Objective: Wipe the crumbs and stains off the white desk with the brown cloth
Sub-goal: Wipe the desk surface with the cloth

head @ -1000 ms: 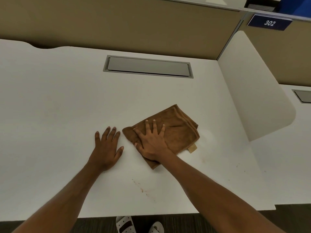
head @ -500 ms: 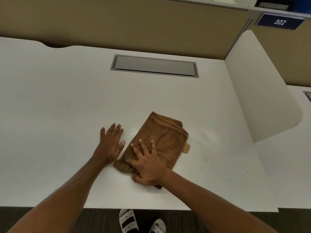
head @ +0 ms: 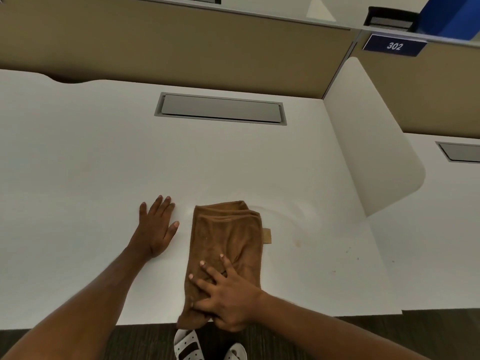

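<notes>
Our right hand (head: 228, 300) lay flat with fingers spread, pressing the near end of the folded brown cloth (head: 226, 245), whose lowest corner hung just past the front edge of the white desk (head: 104, 165). Our left hand (head: 157, 227) rested open, palm down, on the bare surface just beside the cloth, not touching it. We judged the job partly done: a faint damp arc showed beyond the cloth, but a pale stain (head: 297, 241) and scattered crumbs (head: 348, 252) to the right remained unwiped.
</notes>
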The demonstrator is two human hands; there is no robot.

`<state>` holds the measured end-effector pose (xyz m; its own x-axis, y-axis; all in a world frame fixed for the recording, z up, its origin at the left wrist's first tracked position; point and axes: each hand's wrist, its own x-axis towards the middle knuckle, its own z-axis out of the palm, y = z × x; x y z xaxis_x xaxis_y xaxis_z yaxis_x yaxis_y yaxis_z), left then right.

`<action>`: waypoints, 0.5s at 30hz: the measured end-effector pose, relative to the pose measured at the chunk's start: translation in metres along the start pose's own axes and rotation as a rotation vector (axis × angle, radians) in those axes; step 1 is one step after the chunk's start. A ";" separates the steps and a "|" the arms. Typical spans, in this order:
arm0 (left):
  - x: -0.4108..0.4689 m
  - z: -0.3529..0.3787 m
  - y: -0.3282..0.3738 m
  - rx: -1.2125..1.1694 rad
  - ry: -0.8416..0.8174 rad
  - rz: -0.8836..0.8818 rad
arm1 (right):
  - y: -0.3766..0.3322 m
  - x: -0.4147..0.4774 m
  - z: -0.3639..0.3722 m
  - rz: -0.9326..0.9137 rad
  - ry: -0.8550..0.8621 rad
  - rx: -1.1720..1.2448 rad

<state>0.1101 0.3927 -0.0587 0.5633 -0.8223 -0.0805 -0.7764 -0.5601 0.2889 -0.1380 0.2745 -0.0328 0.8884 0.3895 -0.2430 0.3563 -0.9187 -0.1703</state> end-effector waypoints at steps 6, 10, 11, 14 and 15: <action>-0.001 -0.001 0.002 0.034 -0.002 0.007 | 0.010 -0.047 0.004 -0.033 -0.067 -0.007; -0.001 -0.003 0.006 0.043 -0.003 0.005 | 0.030 -0.087 0.005 -0.043 -0.086 -0.047; -0.001 -0.003 0.006 0.048 -0.005 0.006 | 0.037 -0.098 0.005 -0.037 -0.097 -0.058; -0.001 -0.004 0.007 0.049 -0.012 0.000 | 0.058 -0.127 0.002 -0.011 -0.166 -0.081; -0.001 -0.004 0.007 0.050 -0.012 0.000 | 0.065 -0.137 0.001 -0.002 -0.191 -0.083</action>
<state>0.1056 0.3900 -0.0531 0.5605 -0.8230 -0.0919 -0.7894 -0.5645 0.2411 -0.2366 0.1613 -0.0113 0.8193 0.3890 -0.4212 0.3873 -0.9172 -0.0936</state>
